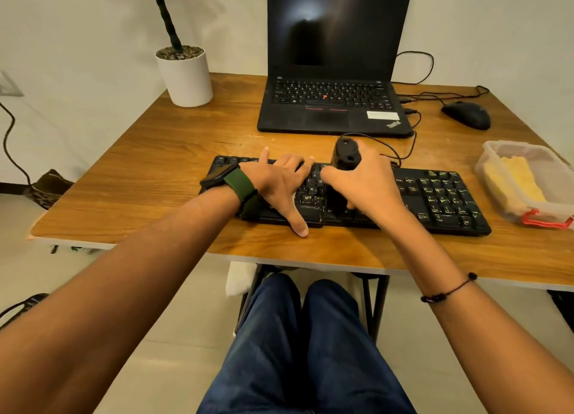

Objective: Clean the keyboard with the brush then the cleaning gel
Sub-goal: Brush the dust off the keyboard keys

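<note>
We logged the black keyboard [435,196] lying along the table's [155,171] near edge, roughly centred, its cable running back toward the laptop [329,102] at the far edge. The left hand [276,183] lay flat on the keyboard's left half, fingers spread and straight, thumb hanging past the near rim, so it was steadying, not gripping. The right hand [369,186] was wrapped around the brush [345,157], a stubby black handle sticking up out of the fist; the bristle end looked pressed into the middle key rows, though the hand hid most of it. The cleaning gel [515,177] (the yellow mass, we judged) sat in a clear plastic container [528,152] at the table's right edge, just beside the keyboard's number-pad end, untouched. We read this as the brushing step, with the gel still to come. Risks we noted: pushing too hard could pop a keycap or just drive crumbs deeper under the keys; the left palm covered a block of keys, so that patch could get skipped; a wide rightward sweep could knock the container off the right edge; swept debris could scatter toward the laptop. Also there: a mouse [466,115] near the far right corner and a white plant pot [186,78] at the far left corner.
</note>
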